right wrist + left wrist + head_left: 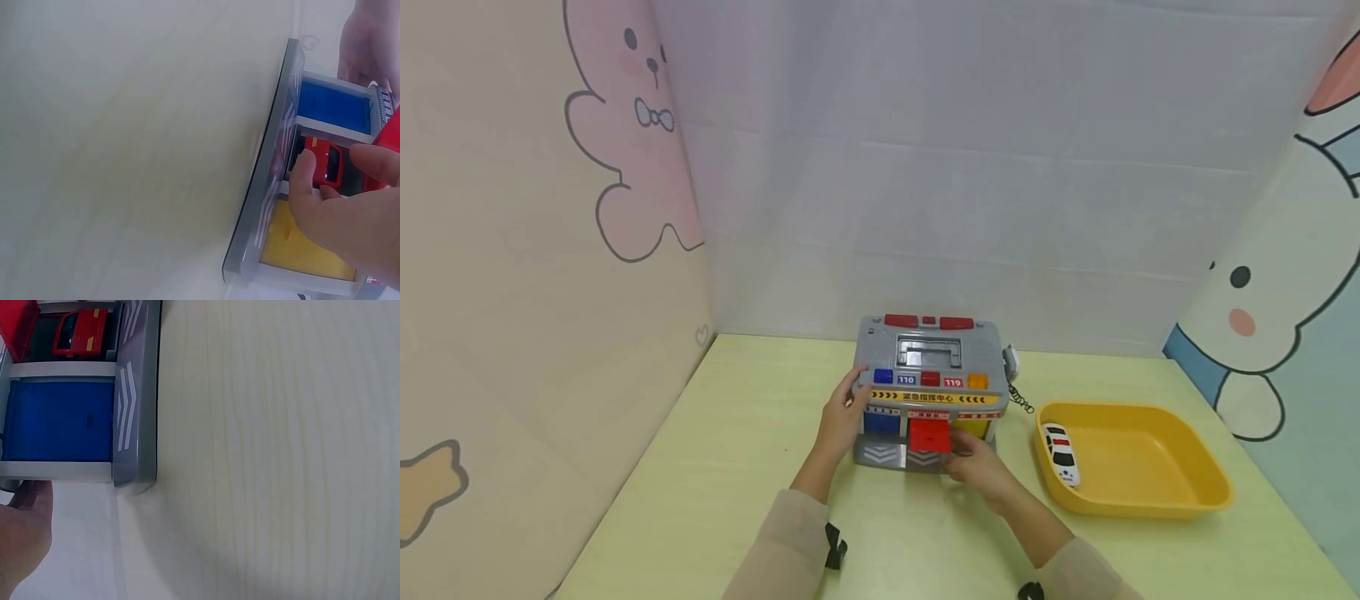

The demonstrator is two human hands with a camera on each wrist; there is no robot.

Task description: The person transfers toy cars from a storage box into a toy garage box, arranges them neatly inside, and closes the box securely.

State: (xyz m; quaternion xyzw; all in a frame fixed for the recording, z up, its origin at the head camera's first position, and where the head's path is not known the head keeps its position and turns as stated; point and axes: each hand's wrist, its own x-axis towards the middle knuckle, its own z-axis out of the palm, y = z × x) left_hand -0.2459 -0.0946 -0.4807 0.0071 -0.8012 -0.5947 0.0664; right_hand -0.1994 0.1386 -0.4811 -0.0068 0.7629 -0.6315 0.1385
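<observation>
A grey toy rescue station (928, 358) stands at the table's middle back, with blue, red and yellow garage doors. My left hand (842, 421) grips its left side, thumb towards the front. The red door (929, 435) is raised, and a red toy car (81, 332) sits in the middle bay. At that bay is my right hand (347, 212), thumb and fingers loosely bent around the car's front; the left wrist view shows no fingers on the car. The blue door (61, 422) and the yellow door (300, 244) are down.
A yellow tray (1138, 504) stands to the right, with a white toy police car (1061, 454) leaning against its left wall. A small toy handset (1011, 361) on a coiled cord (1021, 400) hangs at the station's right side. Printed curtains enclose the table's back and sides.
</observation>
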